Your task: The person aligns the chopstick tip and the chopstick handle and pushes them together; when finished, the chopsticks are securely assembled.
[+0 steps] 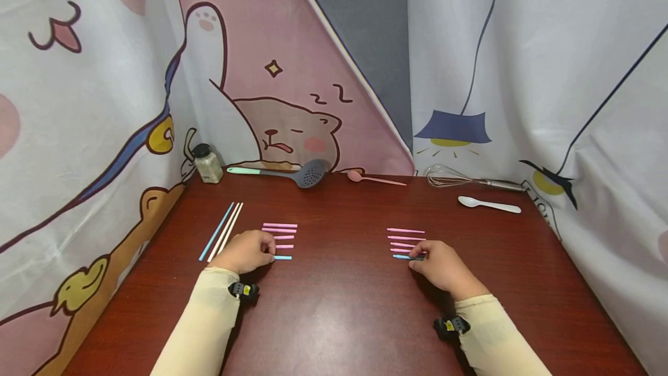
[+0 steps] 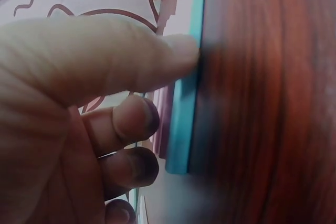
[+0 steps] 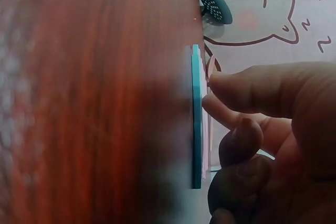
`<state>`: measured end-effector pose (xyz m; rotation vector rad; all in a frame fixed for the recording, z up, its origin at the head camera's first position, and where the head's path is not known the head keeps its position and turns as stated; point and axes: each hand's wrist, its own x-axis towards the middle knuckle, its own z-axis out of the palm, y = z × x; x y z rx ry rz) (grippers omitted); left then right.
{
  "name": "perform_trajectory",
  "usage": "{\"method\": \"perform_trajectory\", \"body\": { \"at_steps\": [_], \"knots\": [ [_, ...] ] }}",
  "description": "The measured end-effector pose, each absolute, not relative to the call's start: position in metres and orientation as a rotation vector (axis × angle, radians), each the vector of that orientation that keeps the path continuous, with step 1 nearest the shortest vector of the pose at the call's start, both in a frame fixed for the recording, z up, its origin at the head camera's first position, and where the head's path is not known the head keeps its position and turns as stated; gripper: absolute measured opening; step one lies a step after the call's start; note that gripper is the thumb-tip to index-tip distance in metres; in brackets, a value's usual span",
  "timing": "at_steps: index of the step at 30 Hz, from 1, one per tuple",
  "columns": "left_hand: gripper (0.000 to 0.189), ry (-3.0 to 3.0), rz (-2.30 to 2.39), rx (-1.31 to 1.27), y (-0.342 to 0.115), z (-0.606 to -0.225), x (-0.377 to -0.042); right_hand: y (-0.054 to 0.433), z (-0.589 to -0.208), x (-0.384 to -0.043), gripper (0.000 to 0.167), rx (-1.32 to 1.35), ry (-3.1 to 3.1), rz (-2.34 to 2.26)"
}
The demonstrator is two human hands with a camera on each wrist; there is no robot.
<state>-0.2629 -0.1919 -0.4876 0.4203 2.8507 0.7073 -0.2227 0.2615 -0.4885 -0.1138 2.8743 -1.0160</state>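
Note:
My left hand (image 1: 245,251) is at the near end of the left row, its thumb and forefinger pinching a short blue stick (image 2: 181,129); the thumb covers part of the stick and the forefinger is hidden. Behind that stick lie several short pink sticks (image 1: 285,237), roughly parallel. On the right, my right hand (image 1: 440,266) hovers beside a second blue stick (image 3: 197,114) with a narrower end. Its thumb and forefinger are bent toward each other, slightly apart, just past the stick. Several pink sticks (image 1: 406,238) with narrowed left ends lie behind it.
Two white sticks (image 1: 229,230) and a long blue stick (image 1: 215,232) lie left. Along the back are a black-lidded jar (image 1: 207,166), a slotted skimmer (image 1: 309,174), a pink spoon (image 1: 356,176) and a whisk (image 1: 449,177). A white spoon (image 1: 490,205) lies at right.

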Motion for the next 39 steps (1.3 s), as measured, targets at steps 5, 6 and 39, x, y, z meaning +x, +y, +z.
{"method": "perform_trajectory", "body": {
  "at_steps": [5,6,39],
  "knots": [
    [0.023,2.836,0.728,0.447,-0.190,-0.486,-0.262,0.262,-0.488,-0.223,0.011,-0.111,2.882,-0.973],
    [0.022,2.837,0.739,0.470,-0.190,-0.486,-0.262,0.262,-0.488,-0.223,0.012,-0.100,2.881,-0.968],
    [0.010,2.491,1.745,0.919,-0.113,-0.473,-0.230,0.238,-0.449,-0.197,0.013,-0.669,2.709,-1.168]
  ]
}}
